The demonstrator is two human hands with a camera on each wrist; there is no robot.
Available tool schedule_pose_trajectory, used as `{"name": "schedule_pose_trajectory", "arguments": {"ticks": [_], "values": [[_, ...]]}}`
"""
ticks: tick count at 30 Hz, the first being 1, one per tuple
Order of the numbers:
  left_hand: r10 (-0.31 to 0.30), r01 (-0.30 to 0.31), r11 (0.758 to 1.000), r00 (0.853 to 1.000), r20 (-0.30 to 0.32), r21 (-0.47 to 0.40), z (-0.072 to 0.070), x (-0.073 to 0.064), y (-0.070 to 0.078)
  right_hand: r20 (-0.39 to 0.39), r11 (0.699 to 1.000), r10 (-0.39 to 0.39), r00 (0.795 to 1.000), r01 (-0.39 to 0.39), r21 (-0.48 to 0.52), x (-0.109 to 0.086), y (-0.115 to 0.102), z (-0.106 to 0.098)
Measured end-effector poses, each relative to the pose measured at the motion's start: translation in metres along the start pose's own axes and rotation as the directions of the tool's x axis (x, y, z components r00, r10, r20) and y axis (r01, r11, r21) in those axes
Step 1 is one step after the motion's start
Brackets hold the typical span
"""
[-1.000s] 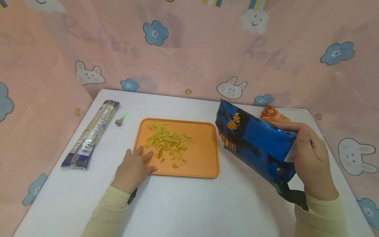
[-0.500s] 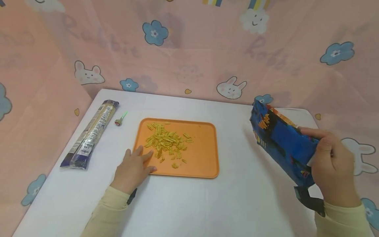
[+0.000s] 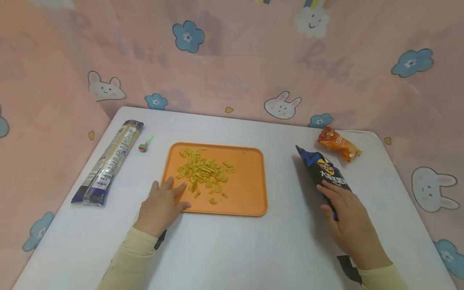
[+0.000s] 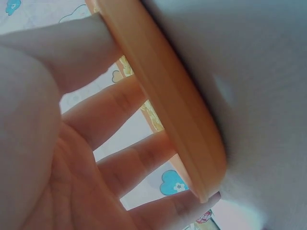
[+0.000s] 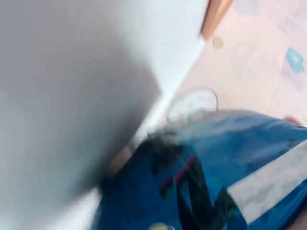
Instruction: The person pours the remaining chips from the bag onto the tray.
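My left hand (image 3: 160,208) lies at the near left corner of an orange tray (image 3: 250,181), fingers spread over its rim. In the left wrist view, straight fingers (image 4: 136,160) touch the tray's edge (image 4: 172,100). Thin yellow crisps (image 3: 197,169) are heaped on the tray's left half. To the tray's right, my right hand (image 3: 353,223) holds a dark blue crisp bag (image 3: 328,169) from above, its printed front up and its near end hidden under the palm. The bag (image 5: 192,187) is blurred in the right wrist view, with its blue side showing.
A long clear packet (image 3: 110,161) with dark ends lies at the left edge of the white table (image 3: 235,253). Beside it is a lollipop (image 3: 143,148) with a green stick. An orange snack packet (image 3: 338,144) lies behind the bag. Pink patterned cloth (image 3: 235,60) stands behind the table.
My right hand carried the bag rightward off the tray's side, then turned and lowered it, so its dark printed front now shows. The orange packet is uncovered. My left hand stayed put.
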State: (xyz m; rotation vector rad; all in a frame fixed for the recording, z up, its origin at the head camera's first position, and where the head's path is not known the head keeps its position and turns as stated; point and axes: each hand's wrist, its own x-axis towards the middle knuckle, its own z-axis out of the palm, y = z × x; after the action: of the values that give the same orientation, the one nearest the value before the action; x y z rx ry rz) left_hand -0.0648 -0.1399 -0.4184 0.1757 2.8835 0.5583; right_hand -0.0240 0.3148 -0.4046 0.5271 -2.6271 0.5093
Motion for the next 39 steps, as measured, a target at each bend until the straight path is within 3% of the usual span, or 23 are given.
{"name": "schedule_pose_trajectory", "arguments": {"ticks": [4,8,11,14,20,24,27,31,36,39], "values": [[-0.001,0.001,1.000,1.000,-0.006,0.013,0.000,0.000,0.000,0.083,0.996,0.046,0.996,-0.051,0.068,-0.012,-0.004,0.018],[-0.006,0.006,1.000,1.000,-0.006,0.018,0.000,0.001,-0.001,0.153,0.992,0.108,0.982,-0.117,0.047,-0.019,-0.008,0.028],[-0.011,0.011,1.000,1.000,-0.003,0.020,0.001,0.001,-0.001,0.222,0.984,0.170,0.960,-0.175,0.007,-0.020,-0.010,0.031],[-0.013,0.013,1.000,1.000,-0.001,0.019,0.002,0.000,-0.001,0.324,0.970,0.241,0.915,-0.239,-0.046,-0.019,-0.011,0.033],[-0.017,0.017,1.000,1.000,-0.001,0.022,0.003,0.000,-0.001,0.518,0.938,0.337,0.787,-0.330,-0.109,-0.017,-0.009,0.039],[-0.018,0.018,1.000,1.000,0.003,0.017,0.002,-0.001,-0.001,0.564,0.926,0.359,0.744,-0.359,-0.116,-0.017,-0.009,0.040],[-0.014,0.014,1.000,1.000,0.000,-0.003,0.002,-0.001,-0.003,0.573,0.921,0.366,0.733,-0.373,-0.112,-0.017,-0.008,0.040],[-0.009,0.009,1.000,1.000,0.003,-0.025,0.001,0.001,-0.003,0.574,0.920,0.363,0.734,-0.379,-0.098,-0.017,-0.006,0.038],[-0.031,0.034,0.999,0.998,0.062,-0.042,-0.004,0.004,-0.001,0.574,0.924,0.352,0.740,-0.372,-0.086,-0.016,-0.005,0.035],[-0.035,0.040,0.998,0.994,0.108,-0.051,-0.007,0.005,-0.002,0.562,0.936,0.322,0.762,-0.347,-0.066,-0.012,-0.004,0.031]]}}
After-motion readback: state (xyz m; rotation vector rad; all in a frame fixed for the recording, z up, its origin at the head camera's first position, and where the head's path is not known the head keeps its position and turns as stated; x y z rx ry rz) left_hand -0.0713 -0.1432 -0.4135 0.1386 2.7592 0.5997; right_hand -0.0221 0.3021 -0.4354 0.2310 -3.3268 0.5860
